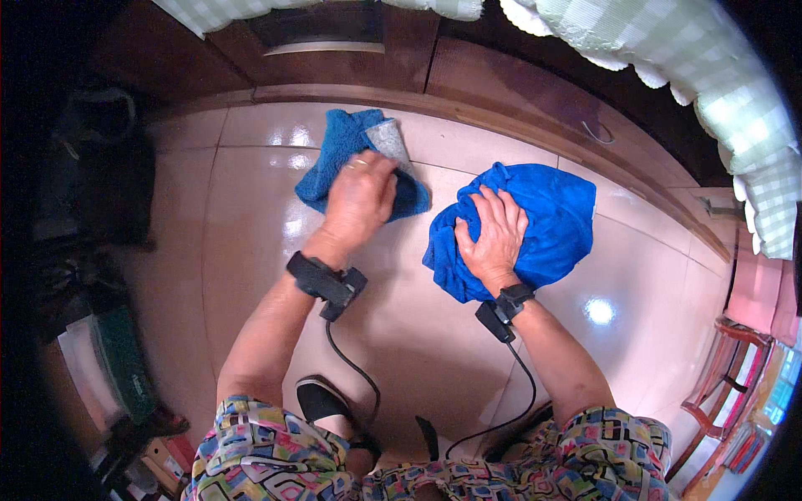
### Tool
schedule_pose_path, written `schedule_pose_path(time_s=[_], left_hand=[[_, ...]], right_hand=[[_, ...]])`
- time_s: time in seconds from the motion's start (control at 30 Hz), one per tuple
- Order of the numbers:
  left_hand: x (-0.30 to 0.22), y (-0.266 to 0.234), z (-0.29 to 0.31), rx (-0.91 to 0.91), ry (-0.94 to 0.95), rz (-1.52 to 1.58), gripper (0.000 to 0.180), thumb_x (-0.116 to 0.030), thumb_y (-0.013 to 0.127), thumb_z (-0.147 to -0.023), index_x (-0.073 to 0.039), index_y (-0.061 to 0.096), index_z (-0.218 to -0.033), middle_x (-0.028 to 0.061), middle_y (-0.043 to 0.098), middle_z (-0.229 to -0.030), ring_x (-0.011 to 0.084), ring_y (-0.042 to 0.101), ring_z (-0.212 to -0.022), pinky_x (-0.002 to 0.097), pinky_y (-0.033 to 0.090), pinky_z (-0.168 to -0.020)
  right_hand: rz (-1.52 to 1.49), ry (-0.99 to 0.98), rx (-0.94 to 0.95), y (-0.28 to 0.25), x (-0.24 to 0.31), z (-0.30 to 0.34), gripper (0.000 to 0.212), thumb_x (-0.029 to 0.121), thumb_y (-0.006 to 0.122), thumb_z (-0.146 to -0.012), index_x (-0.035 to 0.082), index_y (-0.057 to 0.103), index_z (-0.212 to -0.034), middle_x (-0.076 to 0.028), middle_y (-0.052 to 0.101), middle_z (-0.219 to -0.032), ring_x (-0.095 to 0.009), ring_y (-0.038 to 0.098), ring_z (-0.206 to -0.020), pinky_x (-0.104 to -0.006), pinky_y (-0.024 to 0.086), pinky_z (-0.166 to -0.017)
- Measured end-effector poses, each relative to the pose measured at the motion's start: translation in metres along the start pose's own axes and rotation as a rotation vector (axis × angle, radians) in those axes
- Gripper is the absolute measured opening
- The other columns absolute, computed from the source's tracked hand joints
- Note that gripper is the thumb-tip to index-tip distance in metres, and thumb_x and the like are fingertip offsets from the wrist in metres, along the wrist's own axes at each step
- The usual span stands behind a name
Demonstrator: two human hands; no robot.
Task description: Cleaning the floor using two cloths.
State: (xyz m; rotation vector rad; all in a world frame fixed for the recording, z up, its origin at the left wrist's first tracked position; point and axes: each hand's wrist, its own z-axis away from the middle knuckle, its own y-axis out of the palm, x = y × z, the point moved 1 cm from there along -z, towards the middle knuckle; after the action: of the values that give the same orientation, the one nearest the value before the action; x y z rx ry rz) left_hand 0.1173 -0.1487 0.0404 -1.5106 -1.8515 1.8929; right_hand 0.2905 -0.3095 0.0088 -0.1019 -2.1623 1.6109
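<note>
A teal-blue fluffy cloth (334,142) with a grey underside lies partly folded on the tiled floor, left of centre. My left hand (361,194) is over it with curled fingers that look closed on the cloth; its fingertips are slightly blurred and partly hidden. To the right, a bright blue towel (555,213) is bunched in a loose heap on the tiles. Spread across its left part, my right hand (494,234) lies palm down with fingers apart. Each wrist wears a black strap with a small box and a cable.
Brown wooden cabinets (518,79) with handles line the far side, under a green checked cloth edge (660,42). A dark bag-like object (104,167) and a green box (125,363) are at left. A wooden chair (710,409) stands at right. My shoe (322,399) is below.
</note>
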Motion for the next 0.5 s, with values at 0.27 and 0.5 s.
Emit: schedule_pose_path(time_s=[0.27,0.5], left_hand=[[0.040,0.026,-0.021,-0.226,0.018,-0.181,0.040,-0.009,0.063,-0.080,0.001,0.054,-0.118,0.0191,0.054,-0.118,0.0360,0.051,-0.108,0.0416,0.043,-0.094],[0.033,0.052,-0.048,-0.249,0.163,-0.233,0.033,-0.019,0.063,-0.084,-0.006,0.058,-0.114,0.0146,0.056,-0.116,0.0347,0.051,-0.107,0.0440,0.041,-0.094]], right_hand=[[-0.015,-0.006,-0.012,-0.002,0.003,-0.001,0.041,0.031,0.061,-0.077,0.009,0.062,-0.111,-0.008,0.054,-0.128,-0.030,0.040,-0.124,-0.0496,0.025,-0.102],[-0.028,-0.014,-0.019,-0.001,0.003,-0.002,0.041,0.031,0.062,-0.076,0.010,0.062,-0.112,-0.008,0.054,-0.128,-0.030,0.040,-0.124,-0.0496,0.025,-0.103]])
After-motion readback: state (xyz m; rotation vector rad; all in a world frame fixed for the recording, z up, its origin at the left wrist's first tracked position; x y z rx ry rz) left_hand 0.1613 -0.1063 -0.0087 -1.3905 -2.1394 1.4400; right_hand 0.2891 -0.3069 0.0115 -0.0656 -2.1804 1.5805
